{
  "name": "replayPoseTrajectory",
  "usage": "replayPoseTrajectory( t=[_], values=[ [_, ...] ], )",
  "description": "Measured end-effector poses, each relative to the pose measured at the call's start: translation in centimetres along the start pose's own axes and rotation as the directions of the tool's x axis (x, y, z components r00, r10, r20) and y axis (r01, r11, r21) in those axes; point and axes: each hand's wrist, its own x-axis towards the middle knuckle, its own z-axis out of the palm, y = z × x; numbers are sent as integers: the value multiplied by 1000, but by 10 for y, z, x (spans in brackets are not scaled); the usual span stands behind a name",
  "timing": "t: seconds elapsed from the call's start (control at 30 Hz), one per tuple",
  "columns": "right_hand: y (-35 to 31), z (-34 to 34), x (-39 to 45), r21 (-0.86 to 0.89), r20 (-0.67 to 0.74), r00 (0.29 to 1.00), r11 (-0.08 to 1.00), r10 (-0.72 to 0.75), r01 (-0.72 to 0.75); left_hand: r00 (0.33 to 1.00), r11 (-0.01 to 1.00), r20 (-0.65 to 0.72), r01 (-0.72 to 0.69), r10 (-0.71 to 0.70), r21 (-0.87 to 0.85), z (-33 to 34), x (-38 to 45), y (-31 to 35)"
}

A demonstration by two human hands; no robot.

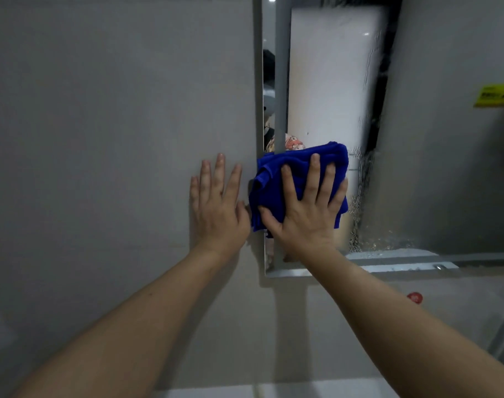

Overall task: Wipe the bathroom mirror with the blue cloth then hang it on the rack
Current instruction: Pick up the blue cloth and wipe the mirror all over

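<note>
One yellow label [493, 95] (text unreadable).

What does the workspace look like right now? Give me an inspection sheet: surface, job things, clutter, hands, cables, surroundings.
Surface: wall-mounted rectangular mirror, water droplets and streaks on its lower right part.
Job's things: folded blue cloth pressed at the mirror's lower left edge; rack not seen.
Clutter: nothing seen.
Hands: right hand flat on the cloth, fingers spread; left hand flat on the grey tiled wall.
Cables: nothing seen.
Surroundings: yellow sticker, small red round object.
</note>
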Motion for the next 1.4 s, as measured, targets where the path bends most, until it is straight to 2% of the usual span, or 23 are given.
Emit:
replayPoseTrajectory(
  t=[0.57, 0.9, 1.2, 1.4],
  values=[
    [-4, -41, 153, 39, -30, 998, 998, 47, -46, 999, 991, -9, -43, 45, 126, -75, 127, 22],
    [-3, -57, 212, 49, -28, 998, 997, 57, -56, 998, 994, -57, -8, 14, 105, -106, 189, 34],
    [-1, -76, 276, 39, -10, 998, 997, 68, -68, 990, 985, -97, -91, 105, 145, -130, 250, 43],
    [2, -86, 326, 48, -26, 997, 996, 74, -73, 985, 991, -159, -45, 66, 129, -140, 283, 39]
  ],
)
